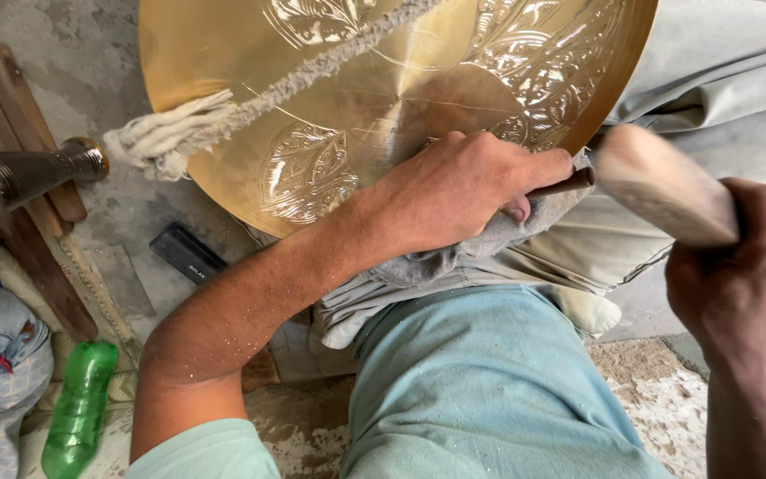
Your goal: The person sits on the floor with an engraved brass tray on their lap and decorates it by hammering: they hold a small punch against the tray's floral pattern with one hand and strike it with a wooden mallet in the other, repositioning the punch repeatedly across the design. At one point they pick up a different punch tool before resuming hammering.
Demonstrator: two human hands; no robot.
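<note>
The brass tray [383, 89] rests tilted on our lap, its engraved face turned towards us. If the wooden mallet [667, 186], clamped in our right hand [738, 275], glances off, it could scar the pattern. Our left hand [454, 191] grips the chisel [565, 184], whose long axis runs left-right, struck end rightward.

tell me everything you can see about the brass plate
The brass plate is a large round disc of golden, shiny metal, cut off by the top of the view. Leaf and floral patterns are engraved in panels over its face, with smooth bare metal between them. It lies tilted across the person's lap. A frayed white cord runs across it and hangs off its left rim. The left hand rests on its lower edge over a grey cloth, holding a thin chisel.
</note>
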